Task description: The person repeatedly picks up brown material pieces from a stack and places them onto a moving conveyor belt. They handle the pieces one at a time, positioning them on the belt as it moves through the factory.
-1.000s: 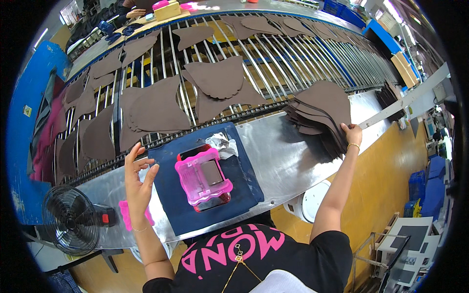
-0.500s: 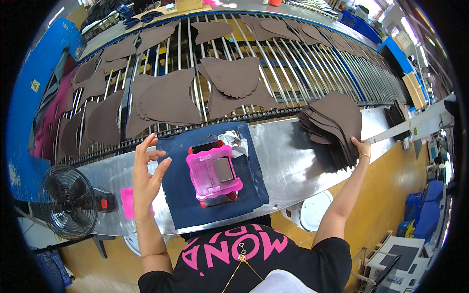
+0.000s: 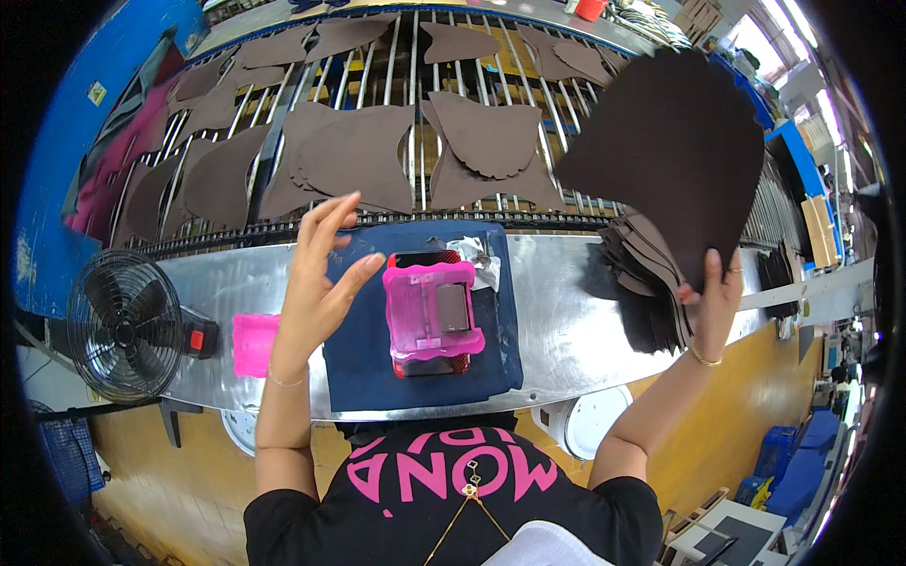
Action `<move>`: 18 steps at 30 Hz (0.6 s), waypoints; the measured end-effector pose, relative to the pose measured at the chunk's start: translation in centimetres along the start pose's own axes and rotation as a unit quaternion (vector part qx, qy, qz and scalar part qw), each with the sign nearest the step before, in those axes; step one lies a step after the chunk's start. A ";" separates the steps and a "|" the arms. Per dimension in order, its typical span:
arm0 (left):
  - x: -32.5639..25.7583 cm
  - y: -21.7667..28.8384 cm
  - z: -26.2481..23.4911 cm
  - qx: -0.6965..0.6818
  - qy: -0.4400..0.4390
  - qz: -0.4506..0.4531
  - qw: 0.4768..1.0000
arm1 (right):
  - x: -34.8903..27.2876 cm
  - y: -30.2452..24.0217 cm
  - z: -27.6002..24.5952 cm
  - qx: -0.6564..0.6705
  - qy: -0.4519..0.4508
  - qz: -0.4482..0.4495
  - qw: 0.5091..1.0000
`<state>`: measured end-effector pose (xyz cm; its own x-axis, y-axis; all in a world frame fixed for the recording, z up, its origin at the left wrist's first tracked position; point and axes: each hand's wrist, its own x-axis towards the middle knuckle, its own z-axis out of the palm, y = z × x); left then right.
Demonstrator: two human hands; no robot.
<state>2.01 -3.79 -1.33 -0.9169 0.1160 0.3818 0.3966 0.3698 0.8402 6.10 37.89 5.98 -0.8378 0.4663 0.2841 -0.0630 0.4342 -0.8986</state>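
Raised at the right, my right hand (image 3: 713,300) pinches the narrow lower end of a dark brown cut fabric piece (image 3: 675,151). That piece stands up in the air above a fanned stack of brown pieces (image 3: 651,259) on the metal table. My left hand (image 3: 332,274) hovers empty at the left edge of a dark blue mat (image 3: 359,354), its fingers apart. On the mat, right of that hand, lies a pink scalloped plastic frame (image 3: 413,311) with a grey-brown rectangle (image 3: 454,307) in it. A red and black object (image 3: 429,368) shows beneath the frame.
A rack of metal rollers (image 3: 415,85) with brown pieces (image 3: 344,151) runs behind the metal table (image 3: 557,283). At the left stand a black fan (image 3: 127,316) and a pink tray (image 3: 255,344). A white bucket (image 3: 599,420) is below the front edge.
My right hand has lifted one brown piece off the stack and swung it upright. My left hand has risen slightly, staying open. The whole view has shifted a little.
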 end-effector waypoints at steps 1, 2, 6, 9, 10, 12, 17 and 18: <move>-0.1 0.1 0.2 -0.028 0.017 -0.020 0.999 | -0.4 -0.3 2.0 0.038 -0.046 -0.009 0.998; 0.1 0.0 0.5 -0.067 0.029 -0.037 0.997 | -1.2 -1.1 4.1 0.064 -0.069 -0.026 0.995; -0.7 -1.2 -2.2 -0.218 0.013 -0.138 0.966 | -3.5 0.8 11.1 0.122 -0.173 -0.097 0.972; -1.7 -0.3 -6.4 -0.191 0.061 -0.182 0.963 | -5.4 -0.3 14.9 0.221 -0.280 -0.082 0.931; -2.1 -0.1 -7.6 -0.145 0.099 -0.147 0.973 | -5.7 -0.1 16.1 0.195 -0.271 -0.140 0.932; -2.9 0.9 -9.5 -0.060 0.146 -0.105 0.982 | -6.4 0.3 17.3 0.163 -0.322 -0.145 0.921; -5.8 2.0 -12.5 0.004 0.173 -0.136 0.976 | -8.1 -0.4 19.1 0.060 -0.334 -0.234 0.911; -6.0 2.2 -12.4 -0.004 0.182 -0.130 0.975 | -8.2 -0.1 19.4 0.055 -0.326 -0.269 0.904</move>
<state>8.92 -15.11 3.05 -0.9105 -0.3166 0.2660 0.1551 0.3349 0.9294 2.45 19.04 -2.74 -0.8089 -0.3597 0.4650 -0.5809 0.3668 -0.7267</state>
